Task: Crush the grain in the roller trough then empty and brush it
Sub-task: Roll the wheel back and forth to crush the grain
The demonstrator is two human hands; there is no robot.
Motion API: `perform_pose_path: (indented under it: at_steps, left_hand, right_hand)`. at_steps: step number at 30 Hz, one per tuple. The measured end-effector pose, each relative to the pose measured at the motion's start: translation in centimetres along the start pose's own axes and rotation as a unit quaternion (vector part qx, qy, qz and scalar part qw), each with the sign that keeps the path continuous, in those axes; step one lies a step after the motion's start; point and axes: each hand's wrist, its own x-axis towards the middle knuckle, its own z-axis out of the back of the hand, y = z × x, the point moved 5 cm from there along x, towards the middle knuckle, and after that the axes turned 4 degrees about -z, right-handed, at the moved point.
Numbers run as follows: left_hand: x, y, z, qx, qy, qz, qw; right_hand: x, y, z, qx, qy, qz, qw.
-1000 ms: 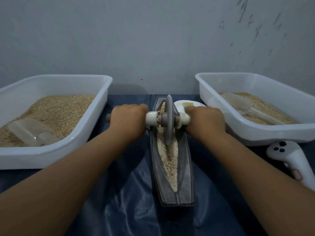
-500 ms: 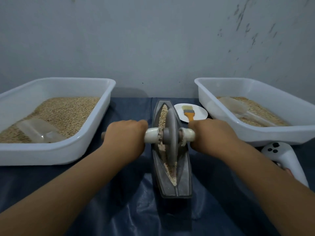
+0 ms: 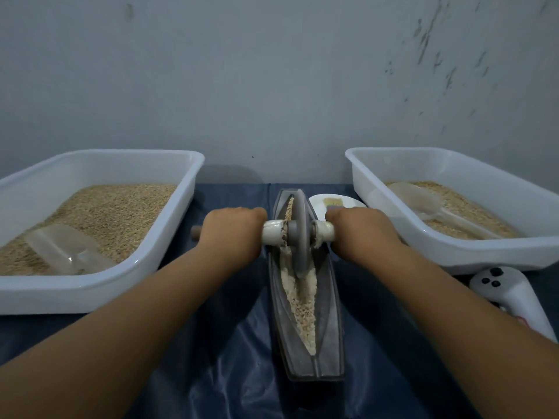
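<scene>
A narrow grey boat-shaped trough (image 3: 331,337) lies lengthwise on the blue sheet in front of me, with pale grain (image 3: 304,309) along its groove. A grey roller wheel (image 3: 299,231) stands upright in the far half of the trough. My left hand (image 3: 231,232) is closed around the left end of the wheel's axle handle, and my right hand (image 3: 361,231) grips the right end. Behind my right hand a small white plate (image 3: 348,201) holds a brush (image 3: 332,202), of which only the bristles show.
A white tub (image 3: 169,237) of grain with a clear scoop (image 3: 60,251) stands at the left. Another white tub (image 3: 453,258) with grain and a clear scoop (image 3: 420,204) stands at the right. A white controller (image 3: 514,297) lies near the right tub. A grey wall rises behind.
The wheel was pulled toward me to the trough's middle, then pushed back toward the far end. Both hands moved with it and kept their grip.
</scene>
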Motion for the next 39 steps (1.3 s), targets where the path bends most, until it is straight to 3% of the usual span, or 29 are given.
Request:
perform_pose_path:
  at_steps: [10,17,23,26,34,39]
  left_hand:
    - [1.3,0.7,-0.5,-0.023,0.025,0.012,0.999]
    - [-4.1,-1.5,2.6,0.003,0.04,-0.011,0.999]
    - [-6.9,-1.9,4.4,0.014,0.019,-0.02,1.0]
    - [-5.8,-1.7,3.3,0.018,0.009,-0.017,1.0]
    - [2.6,0.8,-0.7,-0.007,0.026,-0.015,1.0]
    - [3.3,1.4,-1.7,-0.025,0.013,0.006,1.0]
  right_hand:
    - [1.4,0.2,0.3,-0.005,-0.065,0.008,0.998]
    - [-5.2,0.2,1.6,0.009,0.031,0.023,0.999]
    - [-8.7,0.2,3.7,-0.009,0.027,0.032,0.999]
    - [-7.3,0.2,2.6,-0.005,0.043,0.007,0.999]
    - [1.2,0.3,0.3,0.018,-0.032,-0.03,0.999]
    - [3.1,0.6,0.6,-0.025,-0.062,0.014,0.998]
